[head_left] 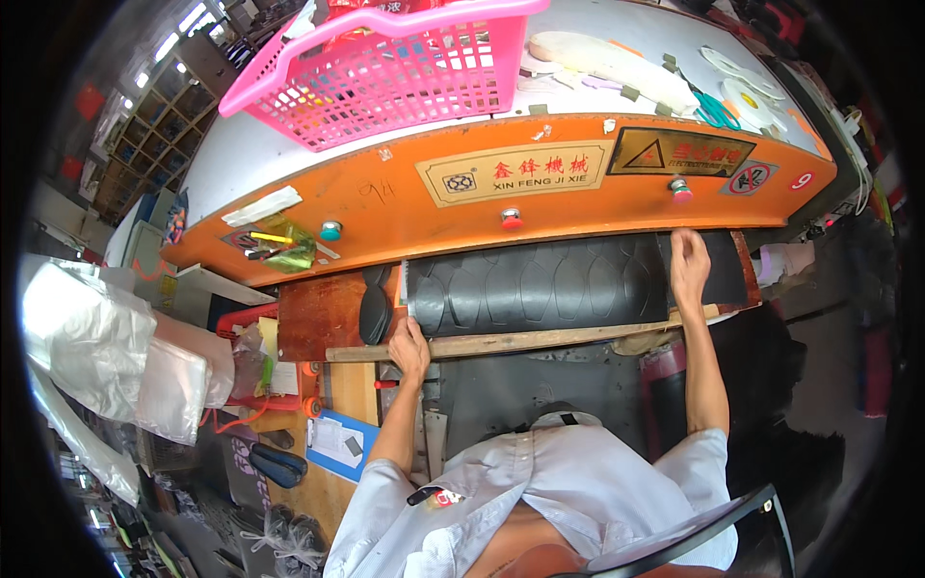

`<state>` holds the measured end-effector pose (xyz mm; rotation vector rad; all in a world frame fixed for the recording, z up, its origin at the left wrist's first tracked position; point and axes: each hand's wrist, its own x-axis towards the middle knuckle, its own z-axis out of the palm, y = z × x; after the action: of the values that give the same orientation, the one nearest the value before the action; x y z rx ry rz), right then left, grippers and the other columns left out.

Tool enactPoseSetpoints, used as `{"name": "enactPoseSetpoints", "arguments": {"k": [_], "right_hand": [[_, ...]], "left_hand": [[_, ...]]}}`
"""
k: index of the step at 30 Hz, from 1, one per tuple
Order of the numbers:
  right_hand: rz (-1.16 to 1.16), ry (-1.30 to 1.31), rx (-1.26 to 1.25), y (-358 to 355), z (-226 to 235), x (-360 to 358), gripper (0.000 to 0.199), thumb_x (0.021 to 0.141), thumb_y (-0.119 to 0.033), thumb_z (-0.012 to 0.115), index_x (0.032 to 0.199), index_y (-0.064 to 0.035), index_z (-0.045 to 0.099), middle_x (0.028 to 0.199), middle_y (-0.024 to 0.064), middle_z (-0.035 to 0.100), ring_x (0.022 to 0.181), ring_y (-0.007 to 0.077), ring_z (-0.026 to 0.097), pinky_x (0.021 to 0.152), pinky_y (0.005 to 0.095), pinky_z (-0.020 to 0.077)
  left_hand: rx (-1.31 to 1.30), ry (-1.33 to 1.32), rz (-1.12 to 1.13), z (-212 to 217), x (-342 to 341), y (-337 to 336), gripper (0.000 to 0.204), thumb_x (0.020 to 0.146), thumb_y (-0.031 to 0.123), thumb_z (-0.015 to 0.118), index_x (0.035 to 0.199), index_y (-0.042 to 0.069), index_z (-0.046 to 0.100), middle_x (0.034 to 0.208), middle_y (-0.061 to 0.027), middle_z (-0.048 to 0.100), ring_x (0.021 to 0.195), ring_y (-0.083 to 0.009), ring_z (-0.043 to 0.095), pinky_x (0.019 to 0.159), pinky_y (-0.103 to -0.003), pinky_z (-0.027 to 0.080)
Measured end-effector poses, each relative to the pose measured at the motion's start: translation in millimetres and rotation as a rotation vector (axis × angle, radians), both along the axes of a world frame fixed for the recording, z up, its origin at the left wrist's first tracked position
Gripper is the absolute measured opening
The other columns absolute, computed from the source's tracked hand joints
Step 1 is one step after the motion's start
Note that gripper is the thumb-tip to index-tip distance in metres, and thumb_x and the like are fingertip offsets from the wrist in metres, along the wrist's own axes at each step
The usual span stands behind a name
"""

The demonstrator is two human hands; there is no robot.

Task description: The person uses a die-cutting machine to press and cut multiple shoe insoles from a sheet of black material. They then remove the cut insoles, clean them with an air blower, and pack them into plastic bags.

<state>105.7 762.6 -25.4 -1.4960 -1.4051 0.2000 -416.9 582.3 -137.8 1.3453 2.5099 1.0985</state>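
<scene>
A black sheet (540,284) with cut-out shoe-sole shapes lies flat on the bed of an orange machine (385,197), under its overhanging front edge. The left hand (409,349) rests at the lower left corner of the sheet, with the fingers close together and pointing up onto the sheet's edge; whether they pinch the sheet or only press on it, I cannot tell. The right hand (688,265) lies on the right part of the sheet, fingers together and stretched forward, flat on the black surface, so the sheet lies between the two hands. A single black cut piece (375,306) lies just left of the sheet on a reddish-brown board (323,318). A long wooden strip (540,339) runs along the near edge of the bed, just below the sheet. On the front of the machine there are a red button (512,218), a teal button (330,230) and a third button (680,189). On top of the machine stands a pink basket (385,72), and to its right lie green scissors (715,111) and rolls of tape (750,96). At the left of the room hang clear plastic bags (106,347), and wooden shelves (159,125) stand further behind.
</scene>
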Motion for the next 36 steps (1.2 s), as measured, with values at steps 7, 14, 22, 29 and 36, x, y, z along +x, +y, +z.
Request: {"name": "enactPoseSetpoints", "arguments": {"k": [7,14,22,29,36], "right_hand": [[-0.140,0.056,-0.397,-61,-92,23,0.052,0.101,-0.044,0.065,0.114,0.0060,0.071,0.097,0.0239,0.076,0.090,0.0371,0.074,0.083,0.0461,0.0554],[-0.200,-0.196,-0.275,-70,-110,11,0.044,0.109,-0.038,0.049,0.101,0.0001,0.070,0.089,0.0305,0.070,0.088,0.0526,0.062,0.088,0.0585,0.0444],[-0.150,-0.224,-0.311,-101,-126,21,0.046,0.108,-0.039,0.052,0.093,0.0009,0.070,0.090,0.0326,0.069,0.088,0.0544,0.066,0.080,0.0592,0.0493],[-0.365,-0.036,-0.492,-186,-109,22,0.042,0.096,-0.032,0.072,0.118,0.0046,0.071,0.097,0.0192,0.076,0.089,0.0314,0.073,0.086,0.0416,0.0561],[0.204,-0.366,-0.137,-148,-62,-214,0.081,0.070,-0.042,0.090,0.135,-0.0038,0.060,0.143,0.0243,0.055,0.129,0.0417,0.051,0.113,0.0505,0.0415]], "left_hand": [[0.053,0.005,0.049,5,6,12,0.039,0.108,0.036,0.051,0.096,0.005,0.071,0.079,-0.0251,0.070,0.078,-0.0476,0.069,0.071,-0.056,0.051],[0.018,0.008,0.028,5,1,6,0.044,0.108,0.040,0.048,0.094,0.005,0.069,0.084,-0.0267,0.070,0.085,-0.0502,0.067,0.076,-0.057,0.050],[0.033,-0.113,-0.062,-11,-3,-32,0.035,0.106,0.033,0.052,0.107,0.005,0.072,0.091,-0.0280,0.071,0.092,-0.0496,0.069,0.080,-0.056,0.051],[0.120,-0.016,-0.112,3,32,-122,0.039,0.097,0.010,0.060,0.134,-0.002,0.062,0.128,-0.0213,0.062,0.117,-0.0382,0.060,0.103,-0.046,0.046],[0.219,-0.021,-0.537,34,76,-3,0.048,0.099,0.010,0.057,0.146,0.003,0.054,0.151,-0.0222,0.053,0.144,-0.0397,0.045,0.120,-0.048,0.035]]}}
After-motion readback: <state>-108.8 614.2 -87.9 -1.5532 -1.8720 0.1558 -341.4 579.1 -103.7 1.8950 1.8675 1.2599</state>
